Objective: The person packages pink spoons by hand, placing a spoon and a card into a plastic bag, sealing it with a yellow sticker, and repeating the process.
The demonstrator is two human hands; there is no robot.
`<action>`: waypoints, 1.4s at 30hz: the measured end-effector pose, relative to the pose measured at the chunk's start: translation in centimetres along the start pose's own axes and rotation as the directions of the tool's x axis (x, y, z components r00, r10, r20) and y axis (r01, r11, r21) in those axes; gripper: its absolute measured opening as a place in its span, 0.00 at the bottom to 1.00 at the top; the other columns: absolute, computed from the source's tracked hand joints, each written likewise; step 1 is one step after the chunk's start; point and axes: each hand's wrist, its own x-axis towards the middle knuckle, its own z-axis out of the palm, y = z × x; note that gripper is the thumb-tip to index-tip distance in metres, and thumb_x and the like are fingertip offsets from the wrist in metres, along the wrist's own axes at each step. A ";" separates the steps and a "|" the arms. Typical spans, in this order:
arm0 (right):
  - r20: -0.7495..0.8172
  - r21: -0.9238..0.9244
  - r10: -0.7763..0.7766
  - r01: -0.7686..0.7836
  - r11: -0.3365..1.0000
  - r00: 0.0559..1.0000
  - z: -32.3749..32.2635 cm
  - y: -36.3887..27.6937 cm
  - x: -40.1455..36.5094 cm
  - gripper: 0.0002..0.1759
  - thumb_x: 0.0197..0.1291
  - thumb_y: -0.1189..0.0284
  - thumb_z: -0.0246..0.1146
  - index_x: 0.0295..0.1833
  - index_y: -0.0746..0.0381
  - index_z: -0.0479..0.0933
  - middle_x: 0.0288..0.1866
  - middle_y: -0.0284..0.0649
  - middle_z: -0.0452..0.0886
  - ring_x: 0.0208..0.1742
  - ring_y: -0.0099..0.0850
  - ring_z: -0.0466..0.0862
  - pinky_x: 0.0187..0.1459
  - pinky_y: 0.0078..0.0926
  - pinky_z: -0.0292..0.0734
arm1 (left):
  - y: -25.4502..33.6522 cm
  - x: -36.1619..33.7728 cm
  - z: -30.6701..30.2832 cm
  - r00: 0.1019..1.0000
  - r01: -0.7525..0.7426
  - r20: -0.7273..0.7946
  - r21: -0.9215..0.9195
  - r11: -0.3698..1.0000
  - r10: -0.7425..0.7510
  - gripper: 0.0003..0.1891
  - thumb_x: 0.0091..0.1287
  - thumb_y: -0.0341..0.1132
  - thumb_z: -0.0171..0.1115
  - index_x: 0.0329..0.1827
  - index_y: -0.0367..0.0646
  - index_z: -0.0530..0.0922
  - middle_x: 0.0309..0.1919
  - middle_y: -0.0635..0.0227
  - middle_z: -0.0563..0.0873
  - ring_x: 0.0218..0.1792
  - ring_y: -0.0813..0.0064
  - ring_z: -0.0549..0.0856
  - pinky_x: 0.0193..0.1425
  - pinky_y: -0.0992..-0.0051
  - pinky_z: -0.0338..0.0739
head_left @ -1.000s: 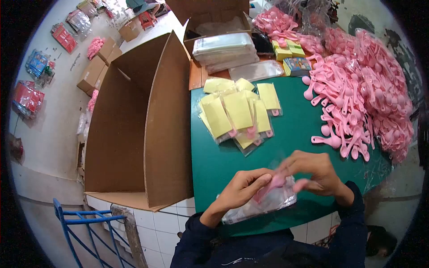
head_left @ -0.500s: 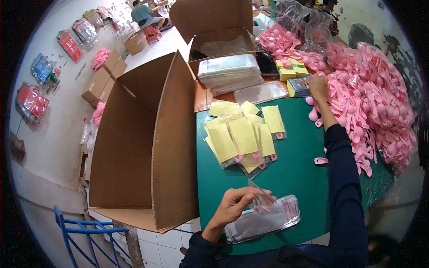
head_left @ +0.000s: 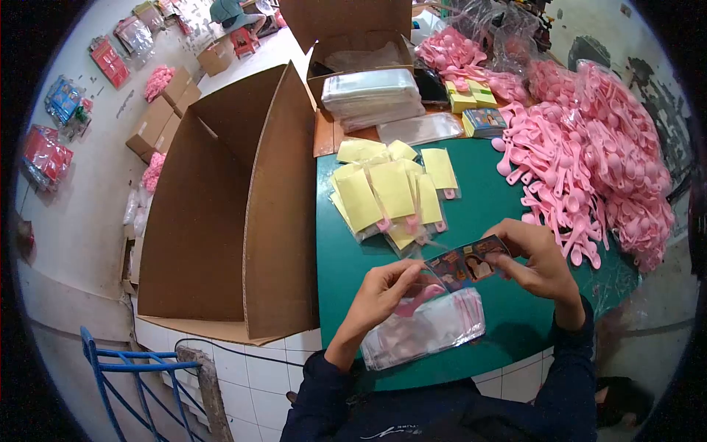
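Observation:
My left hand (head_left: 384, 296) pinches a clear plastic bag with a pink spoon (head_left: 421, 300) showing in it. My right hand (head_left: 541, 267) grips a dark printed card (head_left: 458, 267) by its right end, and the card's left end meets the bag at my left fingertips. Just below both hands lies a stack of clear plastic bags (head_left: 412, 340) with pink-marked edges. Beyond them, a pile of filled bags with yellow cards (head_left: 390, 190) is spread over the green table (head_left: 486, 195); pink handle ends stick out beneath the cards.
Pink spoons (head_left: 582, 162) are heaped along the right side. At the back sit a stack of printed cards (head_left: 484, 121), yellow card bundles (head_left: 471, 96) and stacked clear bags (head_left: 372, 96). A large open carton (head_left: 283, 214) stands left of the table. A person (head_left: 239, 15) sits far behind.
My right hand has come back from the card stack at the back right with a printed card. My left hand has moved slightly up, still holding the bag, and the view has shifted.

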 end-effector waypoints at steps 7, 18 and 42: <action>-0.327 0.277 0.126 -0.032 0.960 0.937 1.2 -0.3 -1.8 0.09 0.55 0.82 0.61 0.43 0.68 0.75 0.33 0.39 0.78 0.30 0.24 0.78 0.31 0.21 0.74 | 0.1 -0.2 0.9 0.997 -0.081 0.009 0.010 0.997 0.081 0.16 0.73 0.39 0.49 0.48 0.34 0.79 0.36 0.62 0.86 0.38 0.82 0.84 0.42 0.80 0.77; 0.109 -0.215 -0.054 0.077 0.974 0.993 1.0 0.4 -1.7 0.11 0.49 0.81 0.62 0.40 0.66 0.72 0.32 0.45 0.76 0.33 0.41 0.79 0.35 0.31 0.72 | -0.9 0.2 1.1 0.968 -0.229 0.027 0.493 0.839 0.249 0.12 0.68 0.37 0.55 0.46 0.38 0.80 0.23 0.55 0.82 0.18 0.77 0.72 0.26 0.75 0.70; 0.211 0.037 0.077 -0.086 0.996 0.974 2.7 5.8 -0.4 0.09 0.48 0.71 0.68 0.30 0.66 0.77 0.22 0.36 0.76 0.25 0.21 0.73 0.28 0.22 0.68 | 1.1 -1.5 -0.5 0.983 -0.144 0.179 0.645 0.751 0.034 0.33 0.60 0.38 0.66 0.69 0.50 0.63 0.30 0.58 0.87 0.33 0.68 0.87 0.38 0.73 0.78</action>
